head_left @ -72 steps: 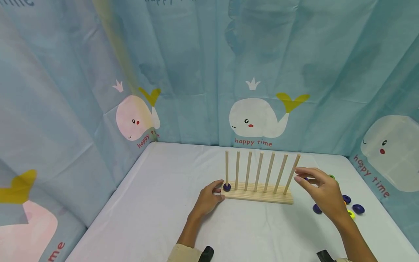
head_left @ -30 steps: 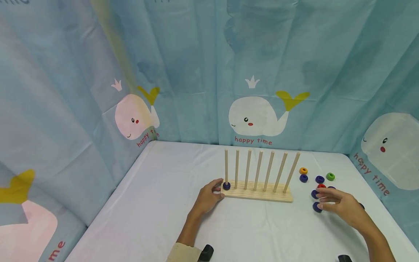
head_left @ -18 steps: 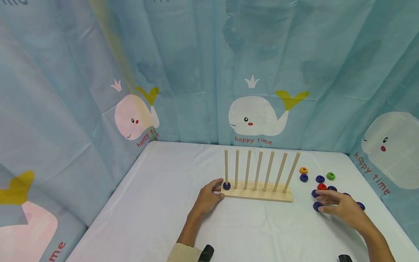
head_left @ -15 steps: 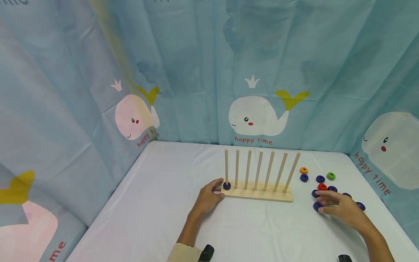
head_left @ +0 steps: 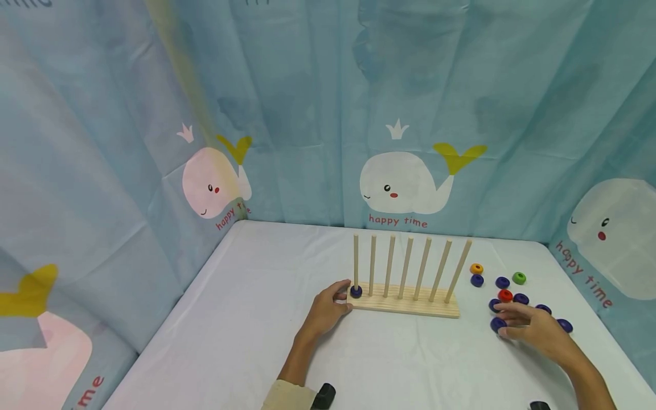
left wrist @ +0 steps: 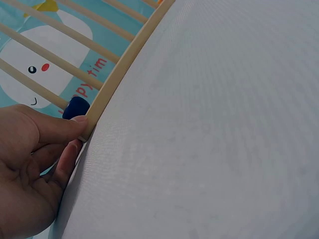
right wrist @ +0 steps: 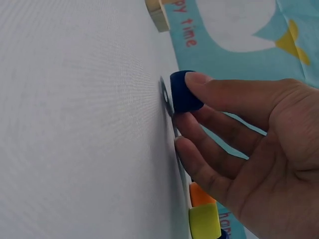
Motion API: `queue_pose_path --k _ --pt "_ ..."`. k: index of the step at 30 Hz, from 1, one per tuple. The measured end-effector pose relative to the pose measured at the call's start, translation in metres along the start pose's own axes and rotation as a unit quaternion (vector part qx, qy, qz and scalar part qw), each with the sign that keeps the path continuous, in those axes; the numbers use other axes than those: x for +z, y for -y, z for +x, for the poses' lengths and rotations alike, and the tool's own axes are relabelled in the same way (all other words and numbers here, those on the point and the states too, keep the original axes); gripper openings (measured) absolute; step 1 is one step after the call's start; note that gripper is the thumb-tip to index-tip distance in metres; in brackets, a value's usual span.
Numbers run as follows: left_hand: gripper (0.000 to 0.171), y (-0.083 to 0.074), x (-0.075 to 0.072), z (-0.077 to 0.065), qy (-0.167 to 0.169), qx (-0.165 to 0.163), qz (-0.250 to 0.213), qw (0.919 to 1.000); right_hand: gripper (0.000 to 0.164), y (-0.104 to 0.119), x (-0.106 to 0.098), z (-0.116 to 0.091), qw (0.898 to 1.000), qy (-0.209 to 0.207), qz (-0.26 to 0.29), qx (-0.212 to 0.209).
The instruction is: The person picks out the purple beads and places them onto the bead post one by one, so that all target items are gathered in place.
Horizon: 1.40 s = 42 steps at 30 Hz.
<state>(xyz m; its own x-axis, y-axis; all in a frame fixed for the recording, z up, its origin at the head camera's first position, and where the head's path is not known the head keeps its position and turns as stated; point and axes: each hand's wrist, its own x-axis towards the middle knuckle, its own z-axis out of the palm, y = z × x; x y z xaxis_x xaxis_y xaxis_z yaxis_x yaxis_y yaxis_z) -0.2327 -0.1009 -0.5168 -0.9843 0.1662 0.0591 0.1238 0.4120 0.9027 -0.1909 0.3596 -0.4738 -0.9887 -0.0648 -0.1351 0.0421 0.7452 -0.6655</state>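
My left hand point(head_left: 326, 311) grips the left end of a wooden base point(head_left: 405, 307) that carries a row of several upright pegs. A dark blue bead point(head_left: 356, 292) sits at the bottom of the leftmost peg; no other peg bears one. At the right, my right hand point(head_left: 544, 335) pinches another dark blue bead point(head_left: 497, 325) between thumb and fingers. In the right wrist view that blue bead point(right wrist: 184, 93) is close to the tabletop, with a shadow beside it. The left wrist view has the thumb point(left wrist: 65, 128) of the left hand on the base's edge.
More beads lie around the right hand: a red bead point(head_left: 505, 295), a green bead point(head_left: 519, 278), an orange bead point(head_left: 476, 268) and several dark blue ones. A yellow bead point(right wrist: 204, 221) shows in the right wrist view. White cloth point(head_left: 246, 319) covers the table; whale-print curtains point(head_left: 287, 114) surround it.
My right hand has come from beside the rightmost peg down to the beads at the right, and its thumb and fingers have closed on a blue bead. The left hand stays put.
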Motion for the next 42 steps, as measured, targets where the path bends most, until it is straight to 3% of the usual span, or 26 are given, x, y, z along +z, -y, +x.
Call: queue_pose_path --k 13,20,29,37,42 --pt "0.058 -0.001 0.0 -0.001 -0.001 0.001 0.003 1.0 0.069 0.016 -0.005 -0.006 0.999 -0.045 0.004 -0.025" --pt "0.059 -0.003 0.0 0.0 -0.001 -0.002 0.006 1.0 0.063 0.031 -0.01 -0.012 0.994 -0.087 -0.008 -0.061" --pt "0.059 -0.001 0.0 -0.001 -0.002 -0.004 0.008 1.0 0.047 0.06 -0.017 -0.022 0.984 -0.145 -0.013 -0.108" --pt "0.059 -0.001 -0.001 -0.001 -0.001 0.007 0.003 1.0 0.037 0.082 -0.021 -0.021 0.965 -0.186 -0.015 -0.184" --pt "0.058 -0.002 -0.001 -0.002 0.001 0.005 0.003 1.0 0.035 0.095 -0.024 -0.022 0.956 -0.212 -0.008 -0.202"
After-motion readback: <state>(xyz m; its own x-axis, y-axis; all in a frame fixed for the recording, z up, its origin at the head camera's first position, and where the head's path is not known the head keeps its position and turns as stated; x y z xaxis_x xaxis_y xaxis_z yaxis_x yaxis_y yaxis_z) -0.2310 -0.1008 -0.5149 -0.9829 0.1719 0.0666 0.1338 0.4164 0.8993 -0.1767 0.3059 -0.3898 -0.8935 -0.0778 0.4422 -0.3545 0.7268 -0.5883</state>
